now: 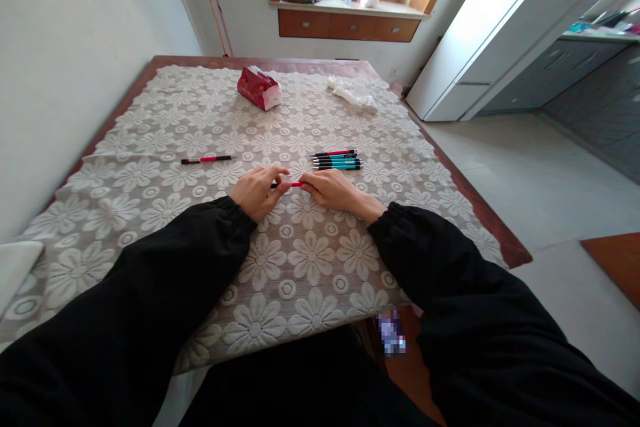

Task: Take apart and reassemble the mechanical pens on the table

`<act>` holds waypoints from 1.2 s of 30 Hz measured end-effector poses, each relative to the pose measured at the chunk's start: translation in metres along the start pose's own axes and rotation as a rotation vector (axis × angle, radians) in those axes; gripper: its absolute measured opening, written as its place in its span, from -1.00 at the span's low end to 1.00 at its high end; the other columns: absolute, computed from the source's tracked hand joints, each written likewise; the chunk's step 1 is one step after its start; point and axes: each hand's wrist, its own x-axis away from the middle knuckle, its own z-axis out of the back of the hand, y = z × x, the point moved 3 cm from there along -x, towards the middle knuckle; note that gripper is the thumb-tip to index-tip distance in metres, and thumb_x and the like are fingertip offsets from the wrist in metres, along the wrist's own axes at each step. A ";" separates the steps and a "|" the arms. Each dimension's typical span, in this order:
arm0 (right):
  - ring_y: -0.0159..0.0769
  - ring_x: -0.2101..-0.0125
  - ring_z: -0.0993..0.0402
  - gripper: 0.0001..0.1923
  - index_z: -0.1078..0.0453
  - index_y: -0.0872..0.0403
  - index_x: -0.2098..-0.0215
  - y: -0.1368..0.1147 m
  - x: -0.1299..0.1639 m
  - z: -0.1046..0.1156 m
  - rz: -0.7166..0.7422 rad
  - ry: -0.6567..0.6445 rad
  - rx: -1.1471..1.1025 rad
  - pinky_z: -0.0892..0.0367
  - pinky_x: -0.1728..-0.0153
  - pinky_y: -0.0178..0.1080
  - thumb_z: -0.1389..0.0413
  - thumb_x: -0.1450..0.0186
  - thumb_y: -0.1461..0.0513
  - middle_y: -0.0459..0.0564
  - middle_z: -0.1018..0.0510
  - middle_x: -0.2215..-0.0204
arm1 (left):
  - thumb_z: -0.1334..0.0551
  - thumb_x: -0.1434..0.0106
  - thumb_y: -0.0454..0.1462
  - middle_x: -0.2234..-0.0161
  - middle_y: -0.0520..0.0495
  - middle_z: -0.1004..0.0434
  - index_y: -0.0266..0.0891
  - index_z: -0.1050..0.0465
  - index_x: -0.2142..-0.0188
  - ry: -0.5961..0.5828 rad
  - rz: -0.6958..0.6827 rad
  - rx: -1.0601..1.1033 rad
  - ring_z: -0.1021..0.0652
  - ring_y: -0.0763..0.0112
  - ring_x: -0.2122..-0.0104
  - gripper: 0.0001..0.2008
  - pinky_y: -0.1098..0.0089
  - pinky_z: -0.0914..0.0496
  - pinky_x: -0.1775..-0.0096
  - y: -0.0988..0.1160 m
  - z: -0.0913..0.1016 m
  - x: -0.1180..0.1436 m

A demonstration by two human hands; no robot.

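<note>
Between my two hands, low over the tablecloth, is a red and black pen [296, 184]. My left hand [261, 191] pinches its black end, and my right hand [327, 188] has its fingers closed round the red part, hiding the rest. Just beyond my right hand lies a row of several pens [338, 161], teal and black, with a red and black one [334, 153] at the far side. Off to the left of my left hand, another red and black pen [207, 159] lies alone on the cloth.
A floral lace tablecloth [313, 257] covers the wooden table [513, 255]. Toward the far edge are a red tissue pack [259, 88] and a crumpled clear plastic bag [353, 93]. A white refrigerator [480, 33] stands to the right, and a windowsill [345, 8] with bags lies beyond.
</note>
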 end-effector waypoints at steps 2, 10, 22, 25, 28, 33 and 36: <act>-0.30 0.43 -0.37 -0.69 -0.46 0.09 0.16 0.000 0.000 0.001 -0.016 0.006 0.006 0.01 0.34 -0.24 0.10 -0.53 0.16 0.00 -0.58 0.39 | -0.18 -0.41 -0.02 0.22 -0.11 -0.63 -0.17 -0.50 0.01 -0.005 0.006 0.011 -0.58 0.18 0.17 -0.67 0.21 -0.44 0.06 0.000 0.000 0.000; -0.29 0.39 -0.43 -0.70 -0.46 0.11 0.09 0.003 0.001 -0.001 -0.023 0.038 0.012 -0.05 0.31 -0.25 0.08 -0.53 0.17 0.03 -0.61 0.33 | -0.22 -0.39 -0.05 0.18 -0.11 -0.63 -0.18 -0.46 -0.04 0.026 0.013 0.039 -0.58 0.19 0.16 -0.66 0.22 -0.43 0.05 -0.003 -0.001 0.000; -0.25 0.19 -0.51 -0.69 -0.45 0.07 -0.08 0.001 0.002 0.001 0.059 0.064 0.001 -0.23 0.18 -0.27 0.06 -0.51 0.22 0.07 -0.64 0.13 | -0.05 -0.49 -0.10 0.21 -0.12 -0.63 -0.16 -0.56 0.20 -0.055 -0.028 -0.050 -0.55 0.17 0.13 -0.66 0.20 -0.41 0.03 0.000 -0.001 -0.001; -0.22 0.14 -0.50 -0.73 -0.46 0.07 -0.01 0.003 0.002 0.003 0.047 0.114 0.044 -0.25 0.14 -0.26 0.03 -0.46 0.27 0.07 -0.62 0.13 | -0.02 -0.51 -0.11 0.20 -0.15 -0.61 -0.17 -0.57 0.25 -0.037 0.010 -0.082 -0.53 0.16 0.10 -0.62 0.18 -0.42 0.01 -0.001 0.000 -0.001; -0.19 0.14 -0.50 -0.74 -0.45 0.08 0.05 0.006 0.001 0.007 -0.025 0.158 0.076 -0.25 0.11 -0.24 -0.01 -0.36 0.33 0.08 -0.61 0.15 | -0.13 -0.46 -0.14 0.15 -0.13 -0.63 -0.16 -0.56 0.13 -0.008 0.047 -0.032 -0.53 0.14 0.06 -0.75 0.15 -0.42 -0.03 -0.002 0.000 -0.001; -0.16 0.22 -0.49 -0.81 -0.45 0.08 0.16 0.006 -0.001 0.009 -0.110 0.150 0.151 -0.22 0.14 -0.19 -0.06 -0.29 0.31 0.06 -0.59 0.24 | -0.19 -0.42 -0.22 0.09 -0.12 -0.61 -0.12 -0.56 0.07 0.015 0.078 -0.024 -0.53 0.13 0.01 -0.80 0.13 -0.42 -0.06 -0.004 0.000 -0.001; -0.15 0.22 -0.48 -0.86 -0.46 0.08 0.21 0.006 -0.001 0.009 -0.138 0.157 0.206 -0.20 0.15 -0.18 -0.08 -0.28 0.29 0.06 -0.58 0.26 | -0.17 -0.43 -0.25 0.09 -0.13 -0.61 -0.11 -0.59 0.06 0.020 0.101 -0.071 -0.51 0.10 -0.01 -0.78 0.12 -0.41 -0.06 -0.004 0.001 -0.001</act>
